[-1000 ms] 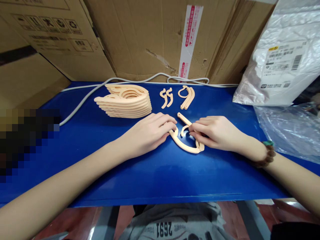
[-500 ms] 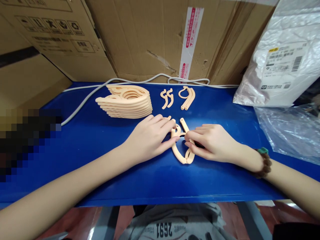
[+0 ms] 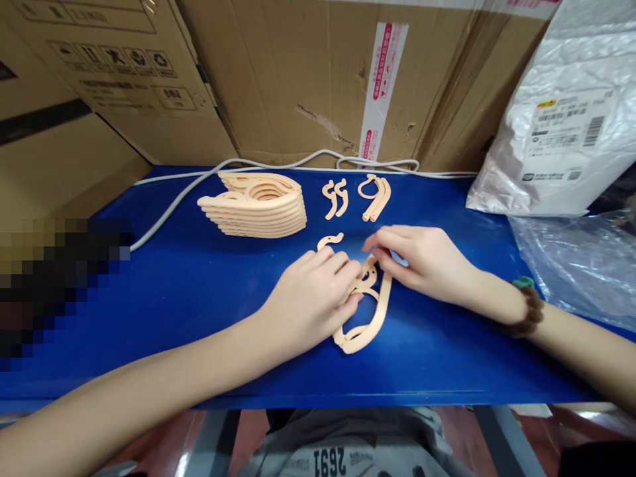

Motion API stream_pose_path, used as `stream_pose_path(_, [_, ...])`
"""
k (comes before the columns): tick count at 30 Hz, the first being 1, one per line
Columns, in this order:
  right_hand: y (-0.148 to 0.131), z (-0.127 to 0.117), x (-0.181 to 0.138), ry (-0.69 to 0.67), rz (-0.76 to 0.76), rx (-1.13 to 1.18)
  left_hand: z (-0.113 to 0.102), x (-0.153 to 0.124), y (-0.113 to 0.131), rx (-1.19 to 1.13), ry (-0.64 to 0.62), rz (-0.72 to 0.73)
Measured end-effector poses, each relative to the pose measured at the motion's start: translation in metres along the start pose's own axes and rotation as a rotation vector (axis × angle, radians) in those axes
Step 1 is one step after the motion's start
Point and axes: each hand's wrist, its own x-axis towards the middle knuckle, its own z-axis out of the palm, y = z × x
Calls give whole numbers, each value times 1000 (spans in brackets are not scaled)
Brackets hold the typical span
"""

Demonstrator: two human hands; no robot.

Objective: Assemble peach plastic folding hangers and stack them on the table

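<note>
A beige plastic folding hanger point(image 3: 382, 311) lies on the blue table, its curved arms forming a loop. My left hand point(image 3: 318, 291) is closed on the loop's left side, with fingers and thumb covering part of it. At the upper end of the hanger, my right hand point(image 3: 422, 258) has its fingertips pinched together; they partly hide the contact. Just beyond my left knuckles lies a small curved hook piece point(image 3: 330, 240), partly covered. Farther back are two loose hook pieces point(image 3: 336, 199) and, to their right, some loose arm pieces point(image 3: 380, 199) with a ring-shaped part.
A neat stack of beige hangers point(image 3: 256, 212) stands at the back left. Behind run a white cable point(image 3: 298, 162) and cardboard boxes point(image 3: 308, 79). A white plastic parcel point(image 3: 541, 146) and clear plastic film point(image 3: 576, 265) lie at the right. The blue table's front edge point(image 3: 318, 401) is close to me.
The hanger has turned and come nearer to me, with its long arm now on the right. My right hand has moved up to its upper end. More of the hook piece shows.
</note>
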Motion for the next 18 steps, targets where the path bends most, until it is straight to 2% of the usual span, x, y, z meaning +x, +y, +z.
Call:
stream_pose_path(5, [20,12,33,-58,-53,-111,3,-1,7,-20,-35,126])
stream_pose_path(10, [27,26,56,-44,-147,-125,6,-1,1,-25,9,247])
stream_pose_path(14, [27,23,56,-33,-149,-119,3,1,-8,25,26,306])
stream_pose_path(18, [33,4,39,18,-60,-15,-1,3,-18,155,91,304])
